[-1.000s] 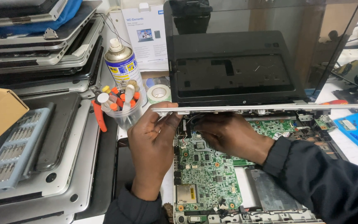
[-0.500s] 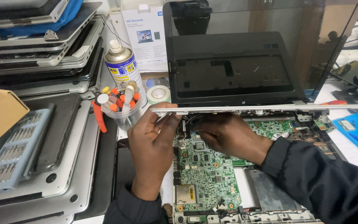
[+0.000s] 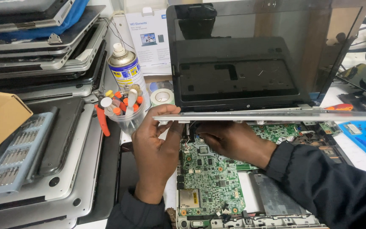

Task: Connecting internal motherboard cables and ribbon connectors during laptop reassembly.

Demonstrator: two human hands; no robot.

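- My left hand (image 3: 155, 146) clamps its grip on the silver top cover (image 3: 276, 115), raised at twelve o'clock over the green motherboard (image 3: 210, 178).
- My right hand (image 3: 234, 140) reaches beneath; whether its grip is closed I cannot tell.
- Risk, I judge: lifting higher could strain a hidden cable.
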